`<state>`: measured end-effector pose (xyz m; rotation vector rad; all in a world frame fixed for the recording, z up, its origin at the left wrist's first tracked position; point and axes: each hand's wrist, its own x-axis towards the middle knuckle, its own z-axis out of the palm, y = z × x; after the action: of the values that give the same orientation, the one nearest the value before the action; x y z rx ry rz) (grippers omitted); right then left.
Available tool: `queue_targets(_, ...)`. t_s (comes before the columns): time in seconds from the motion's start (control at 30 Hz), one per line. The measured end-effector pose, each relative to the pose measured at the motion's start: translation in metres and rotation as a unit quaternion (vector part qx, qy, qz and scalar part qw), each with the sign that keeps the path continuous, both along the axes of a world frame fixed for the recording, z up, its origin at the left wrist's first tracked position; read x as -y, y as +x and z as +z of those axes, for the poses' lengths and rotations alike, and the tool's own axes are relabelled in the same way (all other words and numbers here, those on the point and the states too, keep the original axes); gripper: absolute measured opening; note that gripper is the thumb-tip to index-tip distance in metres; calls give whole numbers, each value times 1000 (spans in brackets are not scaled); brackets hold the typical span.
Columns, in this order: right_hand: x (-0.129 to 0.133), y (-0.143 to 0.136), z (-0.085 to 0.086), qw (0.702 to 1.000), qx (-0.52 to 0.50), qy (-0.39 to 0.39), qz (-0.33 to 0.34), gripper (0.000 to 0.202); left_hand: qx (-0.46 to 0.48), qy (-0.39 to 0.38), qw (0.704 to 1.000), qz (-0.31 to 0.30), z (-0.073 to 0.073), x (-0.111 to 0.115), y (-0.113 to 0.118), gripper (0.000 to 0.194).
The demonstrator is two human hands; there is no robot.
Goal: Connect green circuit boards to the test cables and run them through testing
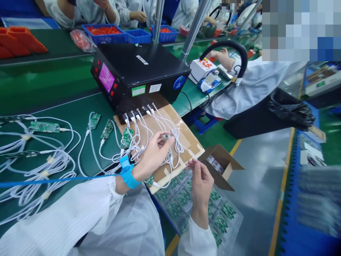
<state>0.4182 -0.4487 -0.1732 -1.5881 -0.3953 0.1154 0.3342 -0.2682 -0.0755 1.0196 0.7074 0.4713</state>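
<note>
My left hand (pixel 157 149), with a blue wrist strap (pixel 128 172) on it, is closed over the cardboard-covered surface (pixel 160 174). Between its thumb and fingers is a small green circuit board (pixel 169 153), partly hidden, among white cables (pixel 179 142). To the right, past the cardboard's edge, my right hand (pixel 201 179) has its thumb and fingertips drawn together; whatever they hold, if anything, is too small to make out. Further green circuit boards (pixel 126 137) with white cables plugged in lie left of my left hand. One more board (pixel 149 180) rests under my left wrist.
A black box-shaped device (pixel 144 64) with a lit screen stands behind the cardboard. Bundled white cables (pixel 50 167) cover the left bench. Below my right hand is a clear tray (pixel 237 227) of boards, near an open carton (pixel 229 170). Co-workers sit across and at the right.
</note>
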Motion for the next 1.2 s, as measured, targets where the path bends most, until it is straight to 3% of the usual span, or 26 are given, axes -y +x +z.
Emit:
queue_targets(0.13, -32, 18, 21, 992, -5, 97, 78, 36, 61, -91, 993, -46, 6, -2, -1, 25)
queue_targets(0.23, -55, 20, 38, 991, 2, 83, 103, 29, 92, -138, 983, -76, 7, -1, -3, 26)
queue_targets(0.43, -79, 12, 64, 990, -15, 58, 128, 24, 64, -133, 985, -90, 1, 6, -2, 20)
queue_targets(0.6, -84, 10, 66, 993, -3, 54, 105, 19, 48, -137, 986, -84, -5, 7, 1, 19)
queue_targets(0.9, -80, 12, 63, 991, 48, 29, 124, 17, 76, -128, 985, -89, -15, 9, 0, 22)
queue_targets(1.2, -77, 13, 69, 989, 82, 4, 124, 18, 65, -140, 984, -90, -7, 10, 3, 23)
